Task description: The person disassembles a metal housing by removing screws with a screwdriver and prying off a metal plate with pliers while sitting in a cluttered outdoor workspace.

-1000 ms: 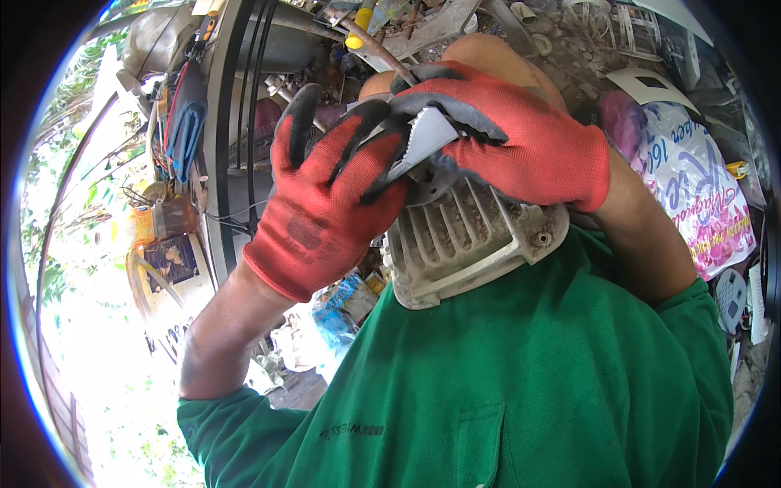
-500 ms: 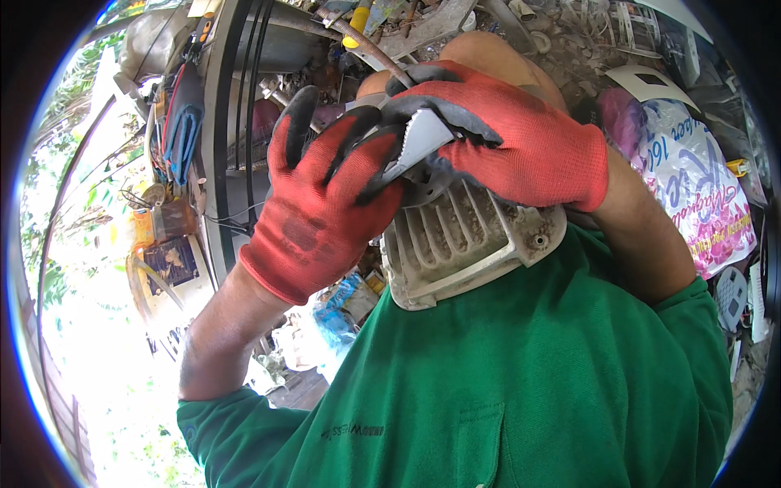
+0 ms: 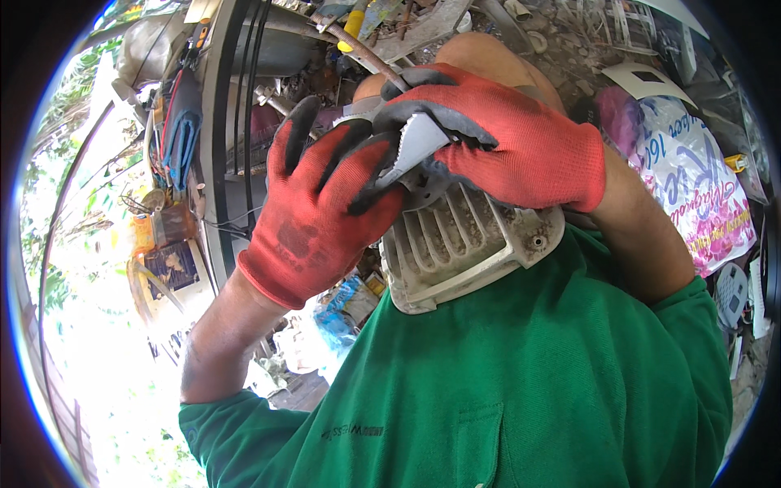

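Both my hands wear red gloves with black-coated fingers and meet in front of me. Between them is a light grey toothed piece [image 3: 421, 140], wedge-shaped, with a serrated left edge. My left hand [image 3: 325, 203] curls its fingers around the lower end of that piece, with one finger raised apart. From the other side my right hand [image 3: 521, 146] closes on its upper part, its fingertips partly hidden. Below them a dirty cream slatted plastic housing [image 3: 455, 248] rests against my green shirt. A round grey part [image 3: 425, 193] shows at its upper edge, mostly covered by the gloves.
A rusty rod [image 3: 366, 55] runs down to my right glove; whether it is held cannot be told. A dark metal frame post [image 3: 218, 122] stands at left. A printed plastic bag [image 3: 691, 179] lies at right. Scrap and debris [image 3: 561, 61] cover the ground ahead.
My hands and the grey toothed piece have shifted very slightly. A bit of pale toothed edge now shows behind my left fingers. The grip looks the same.
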The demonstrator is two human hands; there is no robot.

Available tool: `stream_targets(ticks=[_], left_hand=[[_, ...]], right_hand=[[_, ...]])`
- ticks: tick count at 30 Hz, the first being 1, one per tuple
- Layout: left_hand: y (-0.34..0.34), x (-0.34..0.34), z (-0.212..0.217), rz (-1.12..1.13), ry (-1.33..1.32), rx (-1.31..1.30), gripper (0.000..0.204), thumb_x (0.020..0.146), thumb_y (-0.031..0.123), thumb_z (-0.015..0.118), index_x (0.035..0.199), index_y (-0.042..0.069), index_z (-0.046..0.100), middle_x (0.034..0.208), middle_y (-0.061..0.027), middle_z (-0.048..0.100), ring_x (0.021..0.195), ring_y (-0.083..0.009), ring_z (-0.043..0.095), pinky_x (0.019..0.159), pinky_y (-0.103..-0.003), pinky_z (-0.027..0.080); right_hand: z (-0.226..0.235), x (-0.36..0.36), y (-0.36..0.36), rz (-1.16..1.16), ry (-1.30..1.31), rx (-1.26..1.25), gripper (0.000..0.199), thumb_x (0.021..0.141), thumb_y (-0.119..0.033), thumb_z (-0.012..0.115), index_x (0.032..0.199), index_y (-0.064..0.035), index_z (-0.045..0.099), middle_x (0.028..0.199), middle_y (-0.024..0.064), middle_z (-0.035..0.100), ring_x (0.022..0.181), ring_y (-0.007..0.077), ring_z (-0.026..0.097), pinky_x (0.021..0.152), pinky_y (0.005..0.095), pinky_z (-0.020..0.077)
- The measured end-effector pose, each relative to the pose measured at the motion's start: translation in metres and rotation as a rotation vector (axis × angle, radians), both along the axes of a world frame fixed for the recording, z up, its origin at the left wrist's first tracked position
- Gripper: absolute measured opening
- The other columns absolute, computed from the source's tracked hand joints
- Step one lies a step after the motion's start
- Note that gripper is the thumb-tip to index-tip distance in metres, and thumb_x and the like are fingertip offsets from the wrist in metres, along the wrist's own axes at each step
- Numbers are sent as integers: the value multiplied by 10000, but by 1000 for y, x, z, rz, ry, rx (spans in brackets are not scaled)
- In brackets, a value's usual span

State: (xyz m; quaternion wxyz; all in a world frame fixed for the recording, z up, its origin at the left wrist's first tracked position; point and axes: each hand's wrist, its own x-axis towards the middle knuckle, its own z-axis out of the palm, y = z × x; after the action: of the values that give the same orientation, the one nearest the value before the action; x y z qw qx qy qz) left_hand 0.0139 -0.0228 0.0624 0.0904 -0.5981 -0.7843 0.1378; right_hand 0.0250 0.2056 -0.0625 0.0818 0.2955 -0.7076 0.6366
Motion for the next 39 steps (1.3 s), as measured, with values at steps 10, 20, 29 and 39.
stream_targets(ticks=[10,20,29,39], left_hand=[[6,1,7,11,-38,-87,305,691,176,809,993,186,773,1237,-113,573,1178,-332,600,1097,-661,409],[6,-1,6,24,-45,-92,243,689,150,745,931,171,743,1278,-79,576,1165,-295,594,1096,-623,430],[0,-2,8,-27,-75,-31,267,705,164,809,971,179,785,1214,-137,581,1141,-333,613,1104,-642,428],[-2,0,1,17,-37,-46,196,755,146,783,947,155,743,1283,-73,596,1119,-277,634,1052,-643,439]], right_hand=[[-1,-2,0,-25,41,-7,460,909,-135,669,1360,-76,601,1311,239,631,1294,421,561,1091,474,464],[2,-1,0,25,-5,5,507,898,-26,628,1401,-77,586,1393,185,575,1329,369,547,1099,424,458],[6,0,0,7,-3,6,479,891,-113,632,1369,-94,601,1353,201,624,1347,413,519,1127,475,435],[0,-4,-3,-13,35,-18,500,863,-74,586,1362,-98,609,1324,183,648,1375,384,501,1135,471,430]])
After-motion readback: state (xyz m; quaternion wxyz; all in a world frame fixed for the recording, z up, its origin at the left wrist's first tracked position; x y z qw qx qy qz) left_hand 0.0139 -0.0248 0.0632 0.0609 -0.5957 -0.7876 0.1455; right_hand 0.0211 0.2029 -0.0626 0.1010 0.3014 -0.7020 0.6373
